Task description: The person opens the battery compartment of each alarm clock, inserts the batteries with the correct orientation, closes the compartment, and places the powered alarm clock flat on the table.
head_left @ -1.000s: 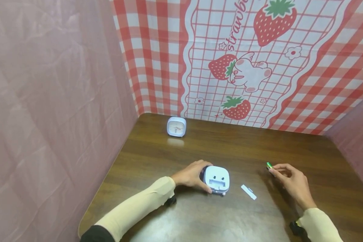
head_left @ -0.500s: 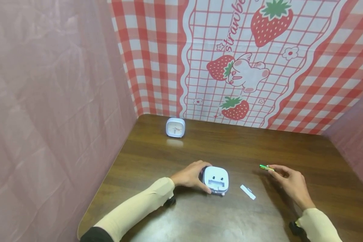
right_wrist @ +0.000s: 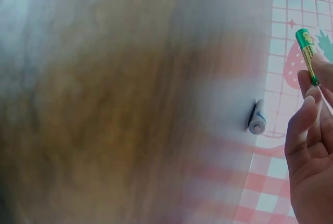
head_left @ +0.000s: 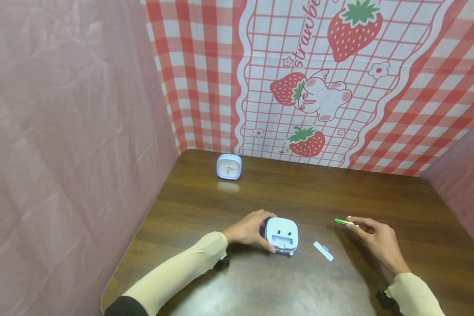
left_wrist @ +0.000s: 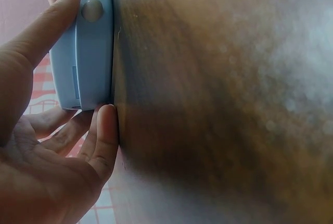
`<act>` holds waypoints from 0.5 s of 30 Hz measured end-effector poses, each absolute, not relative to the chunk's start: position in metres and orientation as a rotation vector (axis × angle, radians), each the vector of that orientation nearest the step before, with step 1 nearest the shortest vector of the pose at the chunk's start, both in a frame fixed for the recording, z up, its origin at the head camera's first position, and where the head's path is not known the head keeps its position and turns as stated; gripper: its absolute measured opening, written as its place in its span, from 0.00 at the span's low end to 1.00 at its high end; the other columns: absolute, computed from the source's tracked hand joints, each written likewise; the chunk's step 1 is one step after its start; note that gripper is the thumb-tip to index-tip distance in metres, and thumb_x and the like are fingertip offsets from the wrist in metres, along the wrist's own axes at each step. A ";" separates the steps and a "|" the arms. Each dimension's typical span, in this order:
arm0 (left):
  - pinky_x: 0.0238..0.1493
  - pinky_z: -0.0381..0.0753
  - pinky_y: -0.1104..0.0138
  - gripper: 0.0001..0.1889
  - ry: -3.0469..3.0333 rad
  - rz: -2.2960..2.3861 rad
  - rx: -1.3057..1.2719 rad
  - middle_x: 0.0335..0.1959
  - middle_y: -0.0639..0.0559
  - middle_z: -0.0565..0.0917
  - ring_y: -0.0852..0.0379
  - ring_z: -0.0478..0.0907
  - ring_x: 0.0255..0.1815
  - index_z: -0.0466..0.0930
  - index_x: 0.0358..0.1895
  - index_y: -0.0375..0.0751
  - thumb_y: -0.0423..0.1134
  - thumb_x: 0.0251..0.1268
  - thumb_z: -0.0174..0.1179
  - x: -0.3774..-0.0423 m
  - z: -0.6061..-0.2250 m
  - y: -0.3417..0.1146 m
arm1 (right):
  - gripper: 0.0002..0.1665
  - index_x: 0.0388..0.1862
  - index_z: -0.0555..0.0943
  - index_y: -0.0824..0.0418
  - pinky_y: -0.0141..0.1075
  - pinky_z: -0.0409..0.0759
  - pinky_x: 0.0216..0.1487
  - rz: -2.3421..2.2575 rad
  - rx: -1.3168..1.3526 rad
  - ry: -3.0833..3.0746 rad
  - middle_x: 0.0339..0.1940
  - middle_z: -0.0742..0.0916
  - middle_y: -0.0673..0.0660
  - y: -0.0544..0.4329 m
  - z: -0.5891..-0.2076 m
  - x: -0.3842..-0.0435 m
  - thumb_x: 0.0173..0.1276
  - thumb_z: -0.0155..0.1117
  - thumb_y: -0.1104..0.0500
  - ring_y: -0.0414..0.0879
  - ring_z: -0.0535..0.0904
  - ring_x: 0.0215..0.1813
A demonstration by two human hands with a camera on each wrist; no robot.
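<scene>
An alarm clock (head_left: 282, 235) lies with its back up and its battery compartment uncovered. My left hand (head_left: 249, 227) grips it by the left side, the thumb on the near edge; the left wrist view shows the pale blue side of the clock (left_wrist: 86, 47) between thumb and fingers. To the right, my right hand (head_left: 379, 242) pinches a green and yellow battery (head_left: 342, 221) above the table, and the battery (right_wrist: 308, 52) sticks out past the fingertips. Between the clock and that hand lies a white battery cover (head_left: 323, 251).
A second alarm clock (head_left: 229, 166) stands upright at the back left of the wooden table (head_left: 292, 184). In the right wrist view, a pale cylinder (right_wrist: 257, 119) with a nub on its end lies on the table. A checked strawberry cloth (head_left: 205, 87) hangs behind.
My right hand has turned the battery from pointing away to pointing left and moved it slightly left. The left hand and the clock it grips hold still.
</scene>
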State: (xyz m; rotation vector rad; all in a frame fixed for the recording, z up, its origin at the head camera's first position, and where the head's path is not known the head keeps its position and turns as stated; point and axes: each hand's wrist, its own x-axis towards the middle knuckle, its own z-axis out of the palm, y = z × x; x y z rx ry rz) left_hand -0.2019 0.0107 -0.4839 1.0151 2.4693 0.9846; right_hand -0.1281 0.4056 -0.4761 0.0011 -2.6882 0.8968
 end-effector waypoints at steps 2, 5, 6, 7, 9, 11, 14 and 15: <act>0.63 0.74 0.66 0.51 2.469 0.985 1.015 0.60 0.55 0.77 0.60 0.73 0.59 0.71 0.72 0.48 0.57 0.40 0.84 -0.202 -0.484 0.011 | 0.18 0.51 0.90 0.55 0.32 0.69 0.24 0.888 -0.004 -2.691 0.31 0.86 0.52 0.404 -0.475 -0.128 0.68 0.74 0.47 0.37 0.72 0.26; 0.62 0.74 0.66 0.51 2.469 0.984 1.015 0.59 0.55 0.77 0.60 0.73 0.59 0.71 0.72 0.47 0.57 0.40 0.84 -0.202 -0.483 0.010 | 0.17 0.48 0.90 0.55 0.31 0.70 0.24 0.891 -0.001 -2.701 0.34 0.89 0.54 0.402 -0.475 -0.128 0.67 0.75 0.47 0.37 0.73 0.27; 0.62 0.74 0.66 0.51 2.467 0.983 1.016 0.59 0.55 0.77 0.60 0.73 0.59 0.71 0.72 0.47 0.57 0.41 0.84 -0.201 -0.483 0.010 | 0.16 0.47 0.90 0.55 0.31 0.71 0.25 0.891 0.000 -2.703 0.36 0.90 0.54 0.401 -0.475 -0.128 0.66 0.76 0.47 0.36 0.74 0.28; 0.62 0.74 0.66 0.51 2.468 0.983 1.019 0.59 0.55 0.77 0.60 0.73 0.59 0.71 0.72 0.47 0.57 0.41 0.84 -0.202 -0.483 0.010 | 0.16 0.46 0.90 0.55 0.31 0.71 0.25 0.889 0.008 -2.704 0.38 0.91 0.55 0.400 -0.475 -0.128 0.66 0.76 0.47 0.36 0.75 0.28; 0.63 0.74 0.66 0.51 2.471 0.982 1.025 0.59 0.55 0.77 0.60 0.73 0.59 0.71 0.71 0.47 0.57 0.40 0.84 -0.202 -0.483 0.010 | 0.15 0.44 0.90 0.55 0.31 0.72 0.25 0.885 0.029 -2.706 0.39 0.91 0.56 0.398 -0.475 -0.129 0.65 0.77 0.48 0.36 0.76 0.29; 0.63 0.74 0.66 0.51 2.471 0.986 1.028 0.59 0.55 0.77 0.60 0.73 0.59 0.71 0.71 0.47 0.57 0.40 0.84 -0.202 -0.483 0.010 | 0.13 0.42 0.90 0.54 0.31 0.73 0.26 0.868 0.044 -2.705 0.37 0.91 0.55 0.396 -0.475 -0.129 0.64 0.78 0.49 0.36 0.77 0.29; 0.61 0.74 0.67 0.51 2.472 0.992 1.040 0.59 0.54 0.78 0.60 0.74 0.58 0.71 0.71 0.46 0.56 0.40 0.85 -0.203 -0.484 0.011 | 0.12 0.41 0.91 0.53 0.31 0.73 0.26 0.863 0.067 -2.709 0.36 0.91 0.54 0.394 -0.476 -0.129 0.64 0.78 0.49 0.36 0.77 0.29; 0.60 0.75 0.68 0.51 2.472 0.994 1.043 0.58 0.54 0.78 0.61 0.74 0.57 0.71 0.71 0.46 0.56 0.40 0.85 -0.203 -0.485 0.011 | 0.12 0.41 0.91 0.52 0.31 0.73 0.26 0.859 0.070 -2.711 0.36 0.91 0.53 0.394 -0.476 -0.129 0.64 0.78 0.49 0.37 0.77 0.29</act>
